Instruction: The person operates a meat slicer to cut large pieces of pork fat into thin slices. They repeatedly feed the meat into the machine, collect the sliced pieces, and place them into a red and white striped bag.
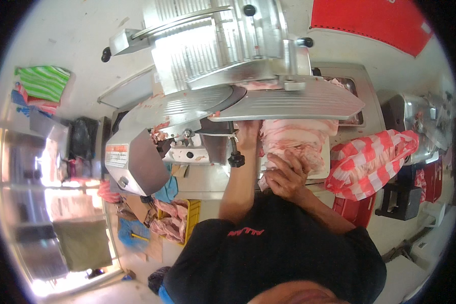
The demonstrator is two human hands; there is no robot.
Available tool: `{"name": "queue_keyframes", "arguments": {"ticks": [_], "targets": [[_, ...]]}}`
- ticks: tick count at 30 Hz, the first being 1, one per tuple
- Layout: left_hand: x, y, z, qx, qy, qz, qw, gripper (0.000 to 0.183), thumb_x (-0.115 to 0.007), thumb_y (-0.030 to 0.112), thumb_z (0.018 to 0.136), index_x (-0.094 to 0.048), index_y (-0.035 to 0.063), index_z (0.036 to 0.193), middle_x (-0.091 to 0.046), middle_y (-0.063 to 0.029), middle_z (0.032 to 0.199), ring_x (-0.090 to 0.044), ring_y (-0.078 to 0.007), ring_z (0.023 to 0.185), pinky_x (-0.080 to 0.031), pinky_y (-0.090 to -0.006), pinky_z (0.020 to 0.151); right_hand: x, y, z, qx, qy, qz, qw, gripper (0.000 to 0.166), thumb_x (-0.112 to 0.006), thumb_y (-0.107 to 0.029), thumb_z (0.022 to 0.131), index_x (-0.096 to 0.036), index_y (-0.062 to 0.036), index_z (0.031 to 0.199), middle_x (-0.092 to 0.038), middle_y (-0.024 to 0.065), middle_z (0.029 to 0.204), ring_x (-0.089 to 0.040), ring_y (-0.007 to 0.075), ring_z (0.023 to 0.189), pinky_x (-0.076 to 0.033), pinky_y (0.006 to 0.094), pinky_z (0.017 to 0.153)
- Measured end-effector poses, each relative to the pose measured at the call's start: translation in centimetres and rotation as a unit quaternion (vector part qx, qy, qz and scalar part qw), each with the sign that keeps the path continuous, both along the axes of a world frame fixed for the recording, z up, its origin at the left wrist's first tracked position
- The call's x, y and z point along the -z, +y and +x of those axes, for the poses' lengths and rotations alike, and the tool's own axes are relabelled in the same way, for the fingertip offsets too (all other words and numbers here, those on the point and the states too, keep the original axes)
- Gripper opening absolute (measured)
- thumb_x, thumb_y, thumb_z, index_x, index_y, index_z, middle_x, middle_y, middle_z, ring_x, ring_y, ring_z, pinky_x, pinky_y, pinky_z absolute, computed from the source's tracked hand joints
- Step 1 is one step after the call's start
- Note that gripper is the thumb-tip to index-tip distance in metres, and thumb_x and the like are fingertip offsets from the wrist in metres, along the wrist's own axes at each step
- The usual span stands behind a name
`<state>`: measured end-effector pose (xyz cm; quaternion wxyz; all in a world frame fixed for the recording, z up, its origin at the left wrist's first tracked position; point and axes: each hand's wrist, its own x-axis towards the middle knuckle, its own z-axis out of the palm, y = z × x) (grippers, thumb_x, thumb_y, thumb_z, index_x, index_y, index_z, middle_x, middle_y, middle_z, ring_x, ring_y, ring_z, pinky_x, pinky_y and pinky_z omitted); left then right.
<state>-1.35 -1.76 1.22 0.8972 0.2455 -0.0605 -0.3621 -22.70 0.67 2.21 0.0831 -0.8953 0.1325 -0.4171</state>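
Note:
Across the front stands a metal meat slicer (220, 38) with a ribbed carriage, a round blade (197, 97) and a ribbed gauge plate (288, 102). A stack of pale pink, fatty meat slices (298, 133) lies below the plate on a whitish tray (325, 167). My left hand (249, 131) reaches in beneath the plate, left of the stack, its fingers mostly hidden. On the near end of the stack, my right hand (287, 174) grips the slices with bent fingers. A strip of meat (264, 183) pokes out below its fingers. More meat (262, 85) shows behind the plate.
A red-and-white checked bag (372, 163) sits at right, before another metal machine (410, 117). A black knob (236, 159) juts beside my left forearm. Meat scraps (159, 133) cling near the slicer's housing (136, 163). Low left, a yellow crate (192, 220) holds meat.

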Motion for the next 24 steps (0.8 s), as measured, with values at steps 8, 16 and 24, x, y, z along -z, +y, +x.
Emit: {"name": "queue_keyframes", "arguments": {"ticks": [8,16,24], "targets": [[-0.4,0.0,-0.1,0.017,0.031,-0.016,0.999,0.05,-0.056,0.043,0.098,-0.056,0.0048,0.131,-0.064,-0.0132,0.127,-0.061,-0.0309,0.117,-0.049,-0.0494,0.104,0.0,0.4,0.2,0.013,-0.017,0.003,1.0,0.012,-0.082,-0.016,0.07,-0.073,-0.0226,0.076,-0.07,-0.0045,0.127,-0.049,0.0267,0.135,-0.021,0.0449,0.119],[-0.9,5.5,-0.8,0.084,0.111,-0.177,0.974,0.038,-0.053,0.027,0.094,-0.062,-0.0016,0.117,-0.068,-0.0165,0.118,-0.065,-0.0304,0.11,-0.054,-0.0432,0.097,-6.6,1.1,-0.4,-0.143,-0.04,0.339,0.929,0.023,-0.074,-0.018,0.086,-0.069,-0.006,0.105,-0.064,0.0182,0.129,-0.057,0.0374,0.127,-0.043,0.0468,0.108],[-7.2,9.5,-5.7,0.015,-0.035,0.065,0.997,0.033,-0.047,0.019,0.092,-0.063,-0.0039,0.11,-0.068,-0.0129,0.096,-0.066,-0.0235,0.093,-0.055,-0.0367,0.083,-7.6,0.1,5.5,-0.137,0.055,0.527,0.837,0.039,-0.07,-0.011,0.093,-0.059,0.0054,0.126,-0.064,0.0172,0.126,-0.062,0.0226,0.114,-0.051,0.0354,0.095]]}}
